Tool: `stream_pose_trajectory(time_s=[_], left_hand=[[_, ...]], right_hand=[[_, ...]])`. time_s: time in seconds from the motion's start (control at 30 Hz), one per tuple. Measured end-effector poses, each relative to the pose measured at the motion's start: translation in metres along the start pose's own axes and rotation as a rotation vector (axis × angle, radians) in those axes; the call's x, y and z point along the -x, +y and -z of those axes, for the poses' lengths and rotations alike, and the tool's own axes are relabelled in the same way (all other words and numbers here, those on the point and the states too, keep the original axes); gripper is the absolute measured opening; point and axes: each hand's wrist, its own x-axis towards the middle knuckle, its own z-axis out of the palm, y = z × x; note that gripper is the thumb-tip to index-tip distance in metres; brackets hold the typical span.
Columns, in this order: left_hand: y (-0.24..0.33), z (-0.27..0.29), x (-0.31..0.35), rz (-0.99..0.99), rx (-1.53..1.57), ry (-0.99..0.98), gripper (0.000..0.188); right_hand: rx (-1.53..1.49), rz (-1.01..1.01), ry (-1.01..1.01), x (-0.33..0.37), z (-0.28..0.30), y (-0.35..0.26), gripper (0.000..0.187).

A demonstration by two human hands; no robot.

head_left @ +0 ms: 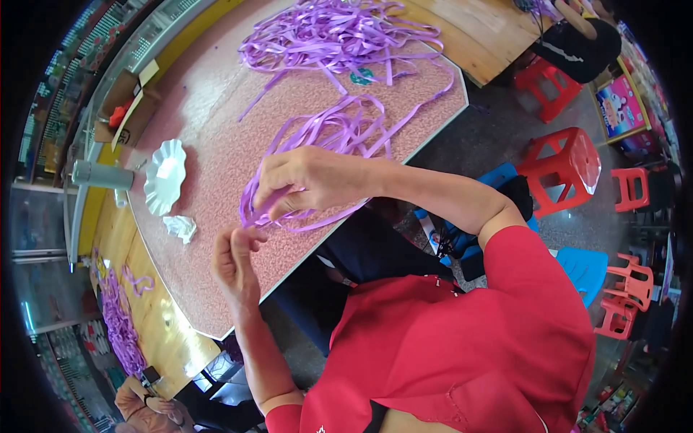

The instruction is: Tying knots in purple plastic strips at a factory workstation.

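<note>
Loops of purple ribbon point(328, 130) lie on the pink-topped table in front of me. My right hand point(314, 180) is closed above them, its thumb and fingers pinching a strand of this ribbon. Close by to the lower left, my left hand point(237, 263) is closed too, with its thumb and forefinger pressed together at the ribbon's near end. The hands are a short way apart, and the fingers partly hide what lies in each pinch. Farther off, a large tangled heap of purple ribbon point(325, 36) spreads over the far part of the table.
At the left of the table point(195, 281) stand a white wavy-edged dish point(164, 177), crumpled white paper point(180, 228) and a grey cylinder point(101, 175). More purple ribbon point(119, 325) lies on a wooden table near another person point(155, 408). Red stools point(559, 169) stand to the right.
</note>
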Motion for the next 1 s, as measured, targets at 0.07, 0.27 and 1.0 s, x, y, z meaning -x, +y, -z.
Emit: stream_pose_trajectory(time_s=[0.07,0.27,1.0], left_hand=[[0.001,0.009,-0.001,-0.021,-0.021,0.042,0.027],[-0.005,0.031,0.006,0.047,-0.118,0.108,0.029],[0.049,-0.073,-0.008,-0.734,-0.705,-0.058,0.063]], right_hand=[[0.277,0.196,0.165,0.007,0.017,0.002,0.021],[0.926,-0.243,0.216,0.107,0.153,0.025,0.021],[-0.238,-0.543,-0.022,0.043,0.046,-0.087,0.044]])
